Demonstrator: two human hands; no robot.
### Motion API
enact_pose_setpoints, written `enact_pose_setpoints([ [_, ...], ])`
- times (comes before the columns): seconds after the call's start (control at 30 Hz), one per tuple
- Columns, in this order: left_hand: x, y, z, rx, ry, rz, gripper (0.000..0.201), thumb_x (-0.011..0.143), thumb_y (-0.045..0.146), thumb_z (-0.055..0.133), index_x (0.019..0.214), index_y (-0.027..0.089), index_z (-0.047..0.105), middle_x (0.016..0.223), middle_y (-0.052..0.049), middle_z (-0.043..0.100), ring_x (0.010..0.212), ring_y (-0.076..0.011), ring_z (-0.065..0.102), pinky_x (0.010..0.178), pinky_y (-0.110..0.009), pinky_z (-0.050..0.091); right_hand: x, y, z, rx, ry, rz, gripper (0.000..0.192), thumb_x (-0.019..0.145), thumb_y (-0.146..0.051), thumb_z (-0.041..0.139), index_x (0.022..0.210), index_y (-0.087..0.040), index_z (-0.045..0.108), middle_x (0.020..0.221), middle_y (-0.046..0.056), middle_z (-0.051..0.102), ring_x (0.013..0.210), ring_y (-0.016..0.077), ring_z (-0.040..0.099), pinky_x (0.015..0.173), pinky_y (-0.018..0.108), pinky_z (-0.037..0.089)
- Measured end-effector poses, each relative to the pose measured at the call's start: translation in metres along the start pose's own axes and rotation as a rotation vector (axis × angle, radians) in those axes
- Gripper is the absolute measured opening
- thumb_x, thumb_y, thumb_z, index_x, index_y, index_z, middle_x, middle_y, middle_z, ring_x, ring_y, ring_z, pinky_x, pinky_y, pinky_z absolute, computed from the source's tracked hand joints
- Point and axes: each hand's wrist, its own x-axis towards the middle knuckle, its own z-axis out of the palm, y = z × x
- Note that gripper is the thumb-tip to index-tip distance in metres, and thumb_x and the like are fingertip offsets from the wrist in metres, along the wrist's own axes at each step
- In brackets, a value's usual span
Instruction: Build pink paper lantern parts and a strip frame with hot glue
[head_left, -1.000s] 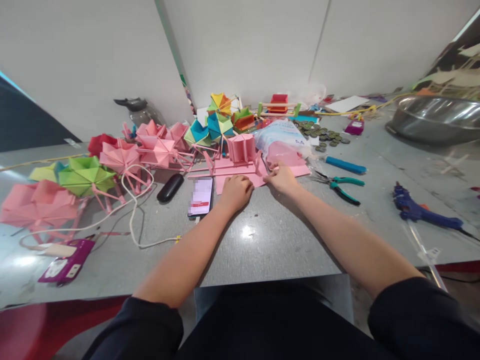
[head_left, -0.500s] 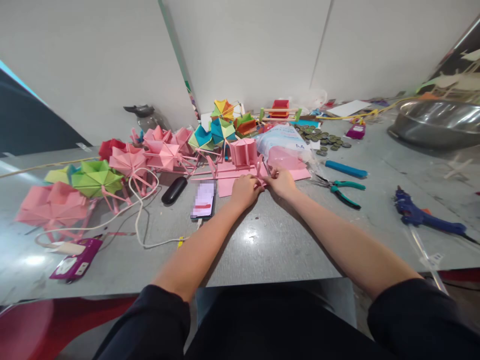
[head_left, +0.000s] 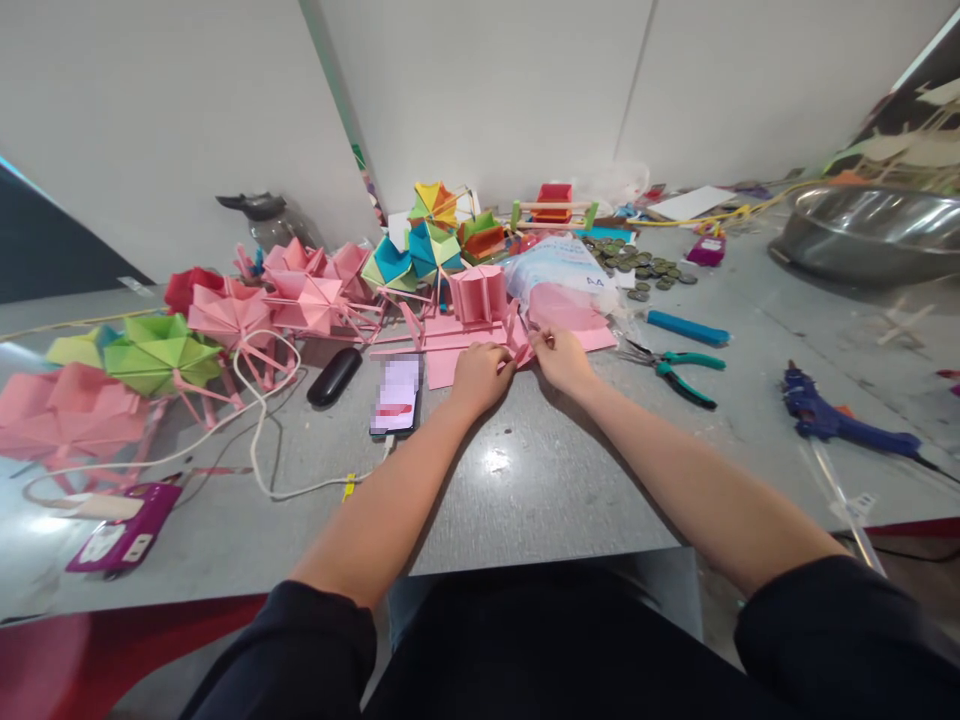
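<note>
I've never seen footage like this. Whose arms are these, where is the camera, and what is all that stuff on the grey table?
There is no machine here: a person wears a camera on the head, looking down at their own two bare hands. The left hand and right hand both pinch a flat pink paper sheet on the grey table. Beside the left hand lies a smartphone on a white cable. To the right lie green-handled pliers and a blue glue gun. Folded pink paper wheels stand behind.
</note>
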Motion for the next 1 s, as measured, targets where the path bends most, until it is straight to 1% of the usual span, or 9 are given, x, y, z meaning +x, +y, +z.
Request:
enact_pose_setpoints([
  [0.07, -0.001, 0.002, 0.000, 0.011, 0.017, 0.004, 0.016, 0.103, 0.025, 0.065, 0.102, 0.019, 0.080, 0.116, -0.010, 0.081, 0.111, -0.0284, 0.069, 0.103, -0.042, 0.051, -0.005, -0.004, -0.005, -0.043, -0.015, 0.001, 0.024, 0.099, -0.045, 0.057, 0.094, -0.023, 0.064, 0.084, 0.005, 0.073, 0.075, 0.0217, 0.065, 0.074, 0.035, 0.048],
  [0.13, -0.001, 0.005, -0.002, 0.021, 0.035, 0.004, 0.014, 0.101, 0.022, 0.064, 0.100, 0.018, 0.078, 0.115, -0.011, 0.079, 0.111, -0.0282, 0.069, 0.102, -0.041, 0.051, -0.011, -0.008, -0.009, -0.084, -0.050, -0.015, 0.016, 0.091, -0.038, 0.069, 0.091, -0.023, 0.067, 0.087, 0.005, 0.076, 0.078, 0.0215, 0.067, 0.075, 0.034, 0.049],
  [0.23, -0.002, 0.010, -0.006, 0.036, 0.061, 0.005, 0.013, 0.101, 0.020, 0.063, 0.098, 0.017, 0.075, 0.112, -0.012, 0.078, 0.110, -0.0278, 0.068, 0.100, -0.041, 0.052, -0.018, -0.016, -0.012, -0.150, -0.107, -0.046, 0.015, 0.081, -0.031, 0.080, 0.093, -0.022, 0.074, 0.092, 0.005, 0.080, 0.084, 0.0222, 0.070, 0.080, 0.034, 0.050],
  [0.43, -0.013, 0.024, -0.019, 0.084, 0.091, 0.025, 0.009, 0.099, 0.020, 0.065, 0.093, 0.018, 0.071, 0.112, -0.012, 0.076, 0.113, -0.0305, 0.068, 0.100, -0.043, 0.052, -0.021, -0.030, -0.014, -0.285, -0.185, -0.048, 0.016, 0.087, -0.026, 0.073, 0.099, -0.025, 0.084, 0.099, 0.005, 0.084, 0.092, 0.0227, 0.074, 0.086, 0.033, 0.049],
  [0.57, -0.024, 0.043, -0.033, 0.114, 0.084, 0.052, 0.007, 0.094, 0.016, 0.065, 0.091, 0.020, 0.070, 0.102, -0.010, 0.076, 0.101, -0.0282, 0.070, 0.091, -0.040, 0.054, -0.023, -0.036, -0.014, -0.356, -0.193, -0.022, 0.019, 0.087, -0.023, 0.070, 0.099, -0.024, 0.084, 0.102, 0.006, 0.085, 0.099, 0.0238, 0.075, 0.089, 0.032, 0.048],
  [0.73, -0.045, 0.077, -0.066, 0.157, 0.096, 0.092, 0.008, 0.095, 0.018, 0.062, 0.090, 0.020, 0.068, 0.096, -0.009, 0.075, 0.090, -0.0258, 0.071, 0.081, -0.037, 0.053, -0.025, -0.045, -0.012, -0.439, -0.158, 0.013, 0.020, 0.091, -0.026, 0.066, 0.097, -0.017, 0.082, 0.110, 0.018, 0.083, 0.106, 0.0311, 0.075, 0.095, 0.037, 0.046],
  [0.83, -0.067, 0.090, -0.089, 0.177, 0.117, 0.093, 0.009, 0.098, 0.023, 0.060, 0.092, 0.021, 0.066, 0.085, -0.006, 0.073, 0.080, -0.0234, 0.070, 0.073, -0.035, 0.050, -0.025, -0.050, -0.012, -0.445, -0.135, -0.005, 0.022, 0.094, -0.026, 0.062, 0.101, -0.016, 0.080, 0.117, 0.021, 0.080, 0.112, 0.0337, 0.073, 0.098, 0.041, 0.045],
  [0.9, -0.086, 0.090, -0.108, 0.180, 0.212, 0.037, 0.012, 0.099, 0.024, 0.057, 0.090, 0.022, 0.065, 0.078, -0.004, 0.071, 0.071, -0.0210, 0.068, 0.066, -0.033, 0.046, -0.024, -0.053, -0.015, -0.425, -0.126, -0.029, 0.023, 0.096, -0.025, 0.059, 0.103, -0.016, 0.080, 0.121, 0.021, 0.079, 0.116, 0.0345, 0.071, 0.101, 0.044, 0.043],
  [1.0, -0.120, 0.076, -0.143, 0.123, 0.483, -0.097, 0.013, 0.097, 0.026, 0.054, 0.087, 0.023, 0.062, 0.068, 0.001, 0.065, 0.059, -0.0164, 0.059, 0.059, -0.030, 0.039, -0.026, -0.057, -0.023, -0.365, -0.134, -0.074, 0.022, 0.097, -0.025, 0.060, 0.102, -0.017, 0.080, 0.120, 0.020, 0.079, 0.117, 0.0355, 0.068, 0.104, 0.048, 0.041],
])
